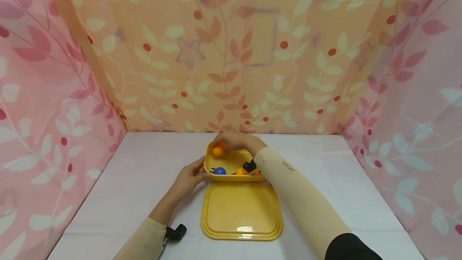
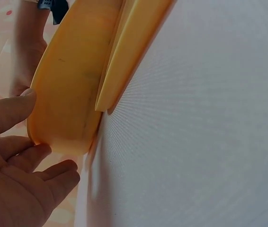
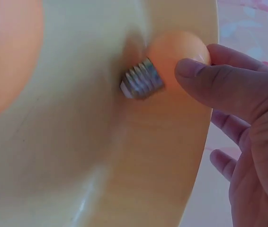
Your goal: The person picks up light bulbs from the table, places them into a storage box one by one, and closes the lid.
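Observation:
My right hand (image 1: pixel 232 139) is at the far left of a yellow plastic box (image 1: pixel 236 178). Between its thumb and fingers it pinches an orange light bulb (image 3: pixel 179 54), whose metal screw base points into the box. My left hand (image 1: pixel 187 177) touches the box's left side, its thumb against the rim and its fingers loosely extended along the outer corner. Inside the box lie a blue bulb (image 1: pixel 219 171) and an orange bulb (image 1: pixel 241 171) near the front wall. A further orange piece at front right is partly hidden by the right forearm.
The yellow lid (image 1: pixel 242 212) lies flat on the white-covered table (image 1: pixel 162 147), directly in front of the box. Black wrist cameras are strapped to both arms; the left one (image 1: pixel 176 232) sits beside the lid. Patterned cloth (image 1: pixel 231 51) encloses the table at the back and sides.

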Demonstrator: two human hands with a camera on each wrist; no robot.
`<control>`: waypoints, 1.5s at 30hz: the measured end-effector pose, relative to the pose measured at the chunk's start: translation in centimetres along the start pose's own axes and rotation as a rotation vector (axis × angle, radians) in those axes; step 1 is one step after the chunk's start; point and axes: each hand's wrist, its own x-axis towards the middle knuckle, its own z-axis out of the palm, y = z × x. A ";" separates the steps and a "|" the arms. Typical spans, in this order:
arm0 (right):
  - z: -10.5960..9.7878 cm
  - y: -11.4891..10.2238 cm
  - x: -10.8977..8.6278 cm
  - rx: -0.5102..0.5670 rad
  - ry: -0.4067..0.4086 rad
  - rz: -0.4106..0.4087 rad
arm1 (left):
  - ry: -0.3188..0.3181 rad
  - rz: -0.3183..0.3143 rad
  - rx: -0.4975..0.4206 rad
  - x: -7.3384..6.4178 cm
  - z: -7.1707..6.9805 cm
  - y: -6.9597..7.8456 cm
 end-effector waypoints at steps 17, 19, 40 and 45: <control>-2.0 0.5 -3.7 0.034 0.140 0.034 | -0.006 -0.013 -0.020 0.0 0.2 0.1; -2.3 0.4 -4.7 0.033 0.182 0.032 | -0.012 -0.007 -0.018 0.1 0.2 0.1; -2.4 -2.3 -15.0 0.193 0.484 0.167 | -0.003 -0.032 -0.013 0.2 0.3 -0.1; -1.6 -1.9 -17.4 0.198 0.546 0.170 | 0.001 -0.036 -0.011 0.3 0.5 -0.2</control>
